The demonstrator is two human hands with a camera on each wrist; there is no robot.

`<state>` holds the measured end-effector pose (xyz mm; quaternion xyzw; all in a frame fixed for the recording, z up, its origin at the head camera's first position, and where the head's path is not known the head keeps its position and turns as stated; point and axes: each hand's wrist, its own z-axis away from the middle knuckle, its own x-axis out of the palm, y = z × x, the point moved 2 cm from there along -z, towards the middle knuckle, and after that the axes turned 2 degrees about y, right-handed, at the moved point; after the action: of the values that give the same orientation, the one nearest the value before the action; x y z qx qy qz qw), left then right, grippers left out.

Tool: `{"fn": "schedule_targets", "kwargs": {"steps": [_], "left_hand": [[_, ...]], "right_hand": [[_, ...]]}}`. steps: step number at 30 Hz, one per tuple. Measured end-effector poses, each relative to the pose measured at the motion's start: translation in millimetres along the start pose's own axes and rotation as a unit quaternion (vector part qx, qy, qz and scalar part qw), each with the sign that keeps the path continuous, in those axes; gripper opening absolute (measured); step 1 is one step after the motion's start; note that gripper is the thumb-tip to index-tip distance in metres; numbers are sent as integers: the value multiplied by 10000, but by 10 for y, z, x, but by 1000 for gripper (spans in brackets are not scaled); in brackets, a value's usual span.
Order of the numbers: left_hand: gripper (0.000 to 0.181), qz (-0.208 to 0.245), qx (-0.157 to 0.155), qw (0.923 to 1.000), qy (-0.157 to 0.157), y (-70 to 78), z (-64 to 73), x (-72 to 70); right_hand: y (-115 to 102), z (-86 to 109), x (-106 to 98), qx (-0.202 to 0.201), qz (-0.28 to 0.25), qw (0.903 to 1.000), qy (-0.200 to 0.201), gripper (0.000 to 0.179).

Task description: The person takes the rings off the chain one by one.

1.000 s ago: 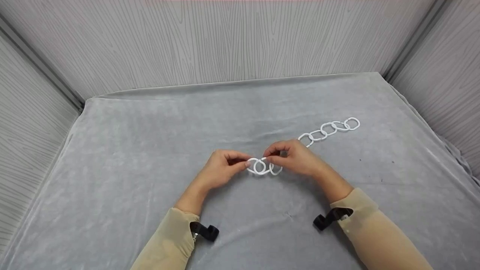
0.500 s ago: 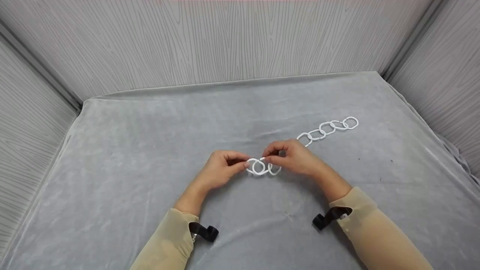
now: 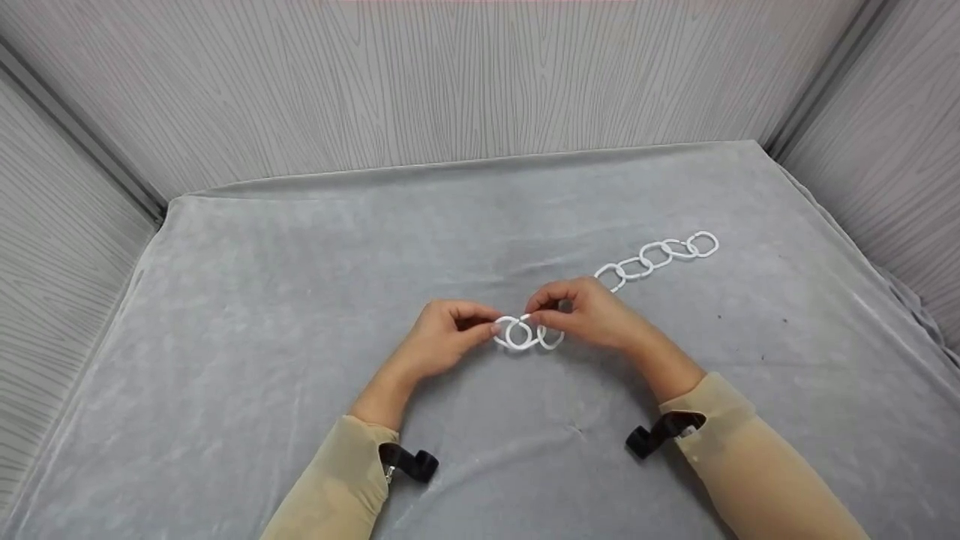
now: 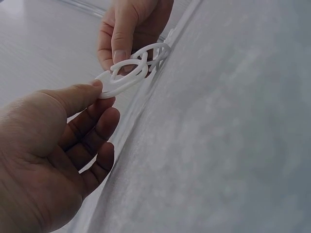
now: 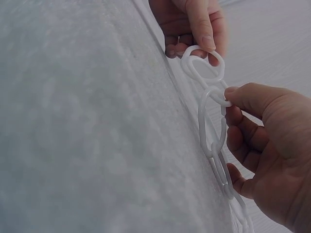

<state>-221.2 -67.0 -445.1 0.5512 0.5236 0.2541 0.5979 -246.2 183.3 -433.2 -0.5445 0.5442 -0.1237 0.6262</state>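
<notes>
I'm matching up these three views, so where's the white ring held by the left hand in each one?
Head: white ring slightly below and right of centre, in the left hand.
Left wrist: white ring above and left of centre.
Right wrist: white ring in the upper right.
Shared landmark: the right hand, in every view.

Left grip (image 3: pixel 441 339), right grip (image 3: pixel 591 315): both pinching
</notes>
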Motion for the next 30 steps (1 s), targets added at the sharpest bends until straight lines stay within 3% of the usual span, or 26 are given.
{"fn": "schedule_targets", "kwargs": {"steps": [30], "left_hand": [[15, -71, -94, 9999, 2, 35, -4, 24]], "right_hand": [[5, -5, 0, -3, -95, 9999, -120, 7]]}}
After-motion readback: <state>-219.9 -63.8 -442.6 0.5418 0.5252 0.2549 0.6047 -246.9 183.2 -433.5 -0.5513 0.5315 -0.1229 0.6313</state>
